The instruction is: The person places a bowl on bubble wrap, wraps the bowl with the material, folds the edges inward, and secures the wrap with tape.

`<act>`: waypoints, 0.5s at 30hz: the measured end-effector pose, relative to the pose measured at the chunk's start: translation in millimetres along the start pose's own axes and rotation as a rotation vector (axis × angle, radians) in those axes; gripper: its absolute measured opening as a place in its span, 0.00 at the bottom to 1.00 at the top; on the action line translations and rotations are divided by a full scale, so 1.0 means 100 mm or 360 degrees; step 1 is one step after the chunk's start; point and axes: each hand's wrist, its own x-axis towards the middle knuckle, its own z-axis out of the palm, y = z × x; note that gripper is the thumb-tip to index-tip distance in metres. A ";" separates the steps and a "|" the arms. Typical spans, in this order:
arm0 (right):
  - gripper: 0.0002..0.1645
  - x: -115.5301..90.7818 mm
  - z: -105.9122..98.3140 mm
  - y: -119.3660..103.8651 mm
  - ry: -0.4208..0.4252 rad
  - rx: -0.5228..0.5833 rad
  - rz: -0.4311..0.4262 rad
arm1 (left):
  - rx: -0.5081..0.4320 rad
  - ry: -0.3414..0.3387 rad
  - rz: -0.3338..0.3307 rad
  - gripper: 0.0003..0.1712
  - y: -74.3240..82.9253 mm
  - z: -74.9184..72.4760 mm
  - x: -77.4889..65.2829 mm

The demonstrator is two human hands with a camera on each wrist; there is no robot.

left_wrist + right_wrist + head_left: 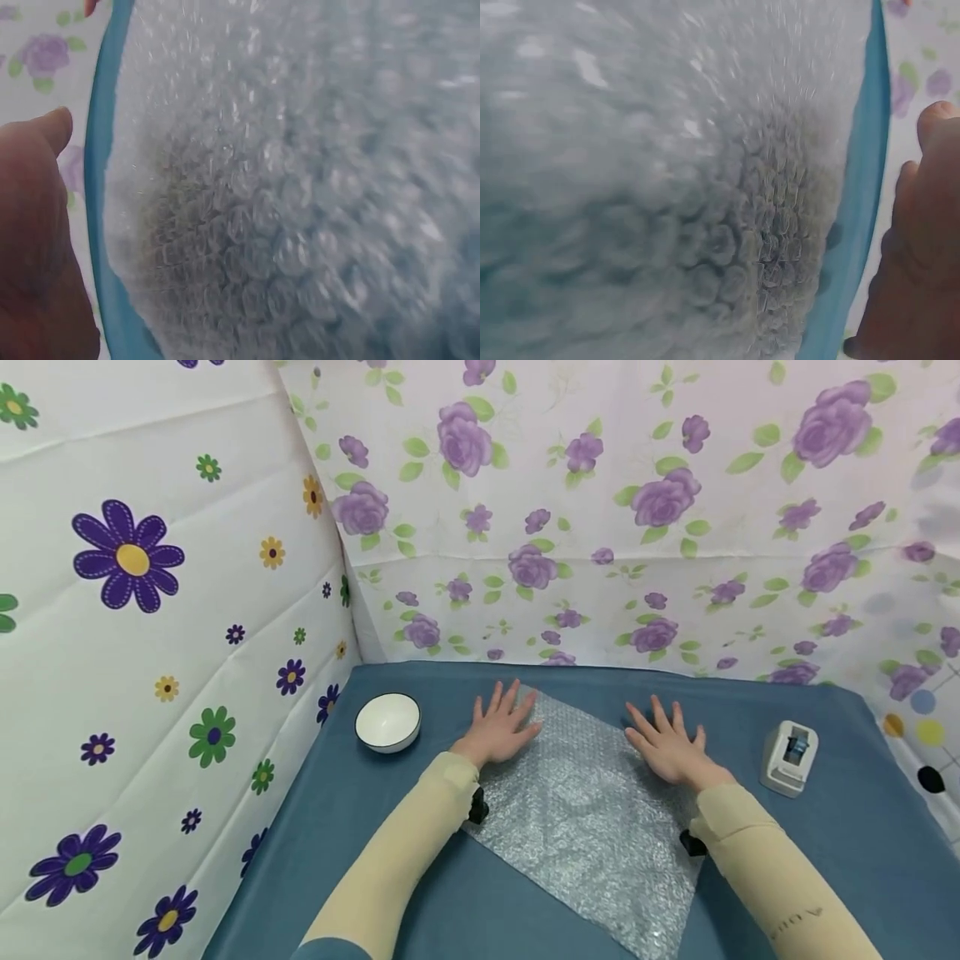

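A sheet of clear bubble wrap (577,802) lies spread at a slant over the blue tablecloth, and its bubbles fill most of both wrist views. My left hand (498,727), fingers straight and spread, is over the sheet's upper left edge. Across from it, my right hand (672,747) is spread with straight fingers at the upper right edge. Neither hand holds anything. In the left wrist view the left hand (37,240) shows at the left border; in the right wrist view the right hand (919,240) shows at the right border.
A white bowl with a dark rim (387,722) stands left of my left hand. To the right sits a white tape dispenser (790,758). The blue tablecloth (480,910) ends at flowered curtains (540,510) behind and on the left.
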 end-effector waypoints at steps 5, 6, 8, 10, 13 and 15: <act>0.44 -0.24 0.05 -0.01 -0.0030 0.0083 -0.0046 | 0.0000 -0.0051 0.0115 0.42 0.05 -0.06 -0.18; 0.43 -0.29 0.06 0.00 -0.0033 0.0096 -0.0047 | -0.0008 -0.0055 0.0145 0.42 0.06 -0.07 -0.22; 0.43 -0.40 0.08 0.00 -0.0040 0.0134 -0.0050 | -0.0027 -0.0068 0.0201 0.41 0.07 -0.09 -0.30; 0.43 -0.53 0.11 -0.01 -0.0052 0.0174 -0.0051 | -0.0051 -0.0091 0.0254 0.41 0.08 -0.10 -0.39; 0.45 -0.73 0.16 0.00 -0.0071 0.0191 -0.0057 | -0.0065 -0.0147 0.0324 0.42 0.08 -0.09 -0.50; 0.49 -0.88 0.20 0.00 -0.0097 0.0188 -0.0052 | -0.0090 -0.0191 0.0365 0.43 0.08 -0.08 -0.58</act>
